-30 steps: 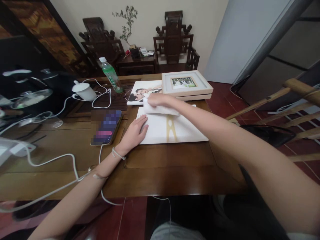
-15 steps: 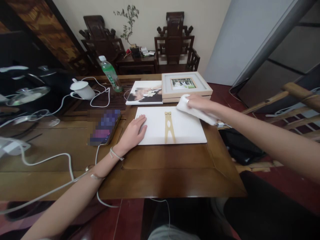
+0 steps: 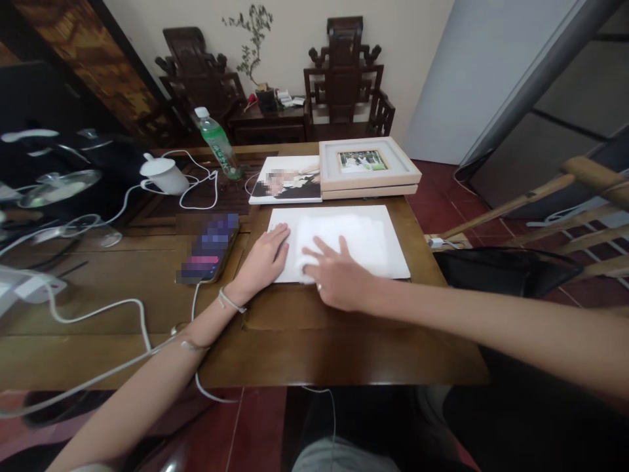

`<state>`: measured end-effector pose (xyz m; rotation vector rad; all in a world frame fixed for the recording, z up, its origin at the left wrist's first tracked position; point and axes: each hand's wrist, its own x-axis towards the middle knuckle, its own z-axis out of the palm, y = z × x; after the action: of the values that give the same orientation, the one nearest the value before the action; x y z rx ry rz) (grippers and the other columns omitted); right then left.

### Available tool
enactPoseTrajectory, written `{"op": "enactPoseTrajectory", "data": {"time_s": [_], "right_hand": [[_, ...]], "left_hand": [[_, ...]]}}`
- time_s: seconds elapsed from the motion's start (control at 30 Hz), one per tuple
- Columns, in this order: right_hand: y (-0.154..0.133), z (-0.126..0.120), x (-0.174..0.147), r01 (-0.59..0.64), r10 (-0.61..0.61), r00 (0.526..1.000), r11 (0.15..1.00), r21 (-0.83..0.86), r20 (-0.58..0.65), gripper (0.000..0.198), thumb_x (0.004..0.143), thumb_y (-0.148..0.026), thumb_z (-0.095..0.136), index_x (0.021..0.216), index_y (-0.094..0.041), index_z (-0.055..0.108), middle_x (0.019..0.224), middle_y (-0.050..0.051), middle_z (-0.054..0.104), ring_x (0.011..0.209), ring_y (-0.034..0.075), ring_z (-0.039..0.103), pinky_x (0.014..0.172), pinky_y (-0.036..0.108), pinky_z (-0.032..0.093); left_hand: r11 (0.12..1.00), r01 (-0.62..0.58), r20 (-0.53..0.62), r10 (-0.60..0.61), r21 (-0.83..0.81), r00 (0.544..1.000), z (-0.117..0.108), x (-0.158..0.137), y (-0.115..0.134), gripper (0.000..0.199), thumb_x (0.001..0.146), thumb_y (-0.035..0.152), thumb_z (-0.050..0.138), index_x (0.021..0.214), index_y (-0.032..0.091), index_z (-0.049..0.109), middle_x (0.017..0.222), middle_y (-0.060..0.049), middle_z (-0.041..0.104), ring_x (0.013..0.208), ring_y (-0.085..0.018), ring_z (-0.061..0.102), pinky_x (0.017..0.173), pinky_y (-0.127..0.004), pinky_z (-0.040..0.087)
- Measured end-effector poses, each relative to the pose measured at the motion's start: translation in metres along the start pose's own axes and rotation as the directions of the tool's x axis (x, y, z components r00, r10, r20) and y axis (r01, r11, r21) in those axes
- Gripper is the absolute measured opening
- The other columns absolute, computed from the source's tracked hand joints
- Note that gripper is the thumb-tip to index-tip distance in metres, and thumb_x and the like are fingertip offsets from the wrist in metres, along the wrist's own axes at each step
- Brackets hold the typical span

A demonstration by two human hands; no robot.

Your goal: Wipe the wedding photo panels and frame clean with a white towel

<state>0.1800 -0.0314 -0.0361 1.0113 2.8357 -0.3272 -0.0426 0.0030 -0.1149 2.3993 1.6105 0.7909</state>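
Note:
A white rectangular board (image 3: 394, 252) lies flat on the wooden table in front of me. My left hand (image 3: 268, 257) rests on its left edge, fingers stretched out and close together. Over the middle of the board is a white cloth (image 3: 361, 233), blurred by motion and hard to separate from the white surface. My right hand (image 3: 339, 272) lies on the cloth's near part with its fingers spread, pressing it against the board. The tan A-shaped piece on the board is hidden beneath the cloth and hand.
Behind the board are a photo panel (image 3: 287, 180) and stacked wooden picture frames (image 3: 410, 178). A phone (image 3: 209, 249) on a cable lies left of my hand. Farther left are a green bottle (image 3: 219, 145), a lidded white cup (image 3: 164, 176) and tangled white cables (image 3: 122, 303).
My right hand has come from the board's far right corner down to its near middle, bringing the cloth over the tan piece. Its fingers are now spread. The left hand stays put.

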Motion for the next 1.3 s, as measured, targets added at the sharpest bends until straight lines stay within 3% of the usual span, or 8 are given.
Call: {"op": "enactPoseTrajectory", "data": {"time_s": [0.2,0.5,0.6,0.73,0.93,1.07,1.17,1.3], "right_hand": [[-0.025,-0.001,-0.031,0.090,-0.096,0.992,0.993,0.072,0.079,0.052,0.083,-0.012,0.052,0.131,-0.023,0.068,0.163,0.016,0.043,0.156,0.042,0.025,0.113,0.080,0.027],[0.036,-0.030,0.059,-0.089,0.097,0.991,0.992,0.083,-0.092,0.048,0.090,-0.008,0.042,0.132,-0.015,0.065,0.131,0.023,0.066,0.124,0.039,0.061,0.107,0.073,0.036],[0.039,-0.028,0.071,-0.103,0.110,0.986,0.993,0.062,-0.123,0.052,0.090,-0.006,0.042,0.137,-0.014,0.062,0.141,0.024,0.061,0.139,0.041,0.049,0.109,0.078,0.031],[0.015,-0.014,0.052,-0.112,0.114,0.992,0.993,0.027,-0.050,0.061,0.086,-0.002,0.044,0.143,-0.017,0.059,0.165,0.017,0.038,0.156,0.045,0.020,0.114,0.082,0.020],[-0.033,-0.003,-0.010,0.025,-0.028,0.997,0.999,0.043,0.075,0.054,0.086,-0.011,0.048,0.136,-0.022,0.065,0.166,0.017,0.037,0.155,0.049,0.020,0.111,0.084,0.023],[-0.036,-0.015,-0.020,0.052,-0.064,0.988,0.995,0.086,0.141,0.047,0.087,-0.012,0.047,0.128,-0.020,0.069,0.153,0.020,0.053,0.147,0.045,0.038,0.108,0.077,0.035],[-0.014,-0.028,-0.001,-0.025,0.012,0.992,0.994,0.106,0.125,0.044,0.088,-0.011,0.045,0.123,-0.017,0.069,0.132,0.023,0.066,0.122,0.039,0.061,0.105,0.068,0.041],[0.026,-0.041,0.040,-0.099,0.097,0.995,0.990,0.099,0.028,0.046,0.089,-0.009,0.042,0.127,-0.016,0.066,0.127,0.023,0.067,0.115,0.036,0.064,0.101,0.061,0.044]], "left_hand": [[1.000,-0.003,0.009,0.003,0.005,1.000,-0.002,0.001,0.002,0.046,0.100,0.028,0.040,0.136,0.011,0.062,0.150,-0.018,0.057,0.146,-0.032,0.048,0.124,-0.054,0.036],[1.000,-0.006,0.040,0.008,-0.028,0.999,-0.005,0.001,0.002,0.049,0.100,0.029,0.039,0.142,0.012,0.058,0.152,-0.018,0.056,0.148,-0.033,0.045,0.123,-0.057,0.035],[0.999,-0.011,0.029,0.012,-0.034,0.999,-0.005,0.001,0.003,0.048,0.100,0.030,0.039,0.141,0.013,0.059,0.151,-0.016,0.057,0.147,-0.032,0.046,0.123,-0.057,0.036],[0.999,-0.016,0.044,0.018,-0.040,0.999,-0.006,0.001,0.003,0.048,0.098,0.027,0.041,0.141,0.016,0.059,0.152,-0.015,0.056,0.147,-0.032,0.046,0.123,-0.057,0.036],[1.000,-0.012,0.028,0.013,-0.023,1.000,-0.005,0.001,0.001,0.047,0.099,0.027,0.040,0.140,0.016,0.060,0.152,-0.014,0.057,0.146,-0.031,0.048,0.123,-0.054,0.037],[1.000,-0.013,0.034,0.013,0.000,0.999,-0.005,0.001,0.000,0.047,0.098,0.026,0.039,0.138,0.013,0.061,0.151,-0.016,0.057,0.146,-0.031,0.048,0.124,-0.054,0.037],[1.000,-0.008,0.030,0.009,-0.005,1.000,-0.004,0.001,0.000,0.048,0.099,0.029,0.039,0.138,0.010,0.061,0.151,-0.019,0.056,0.146,-0.032,0.048,0.123,-0.054,0.037],[0.999,0.006,0.036,-0.004,-0.035,0.999,-0.003,0.001,0.002,0.048,0.100,0.031,0.041,0.140,0.015,0.060,0.153,-0.015,0.056,0.147,-0.032,0.046,0.124,-0.056,0.035]]}}
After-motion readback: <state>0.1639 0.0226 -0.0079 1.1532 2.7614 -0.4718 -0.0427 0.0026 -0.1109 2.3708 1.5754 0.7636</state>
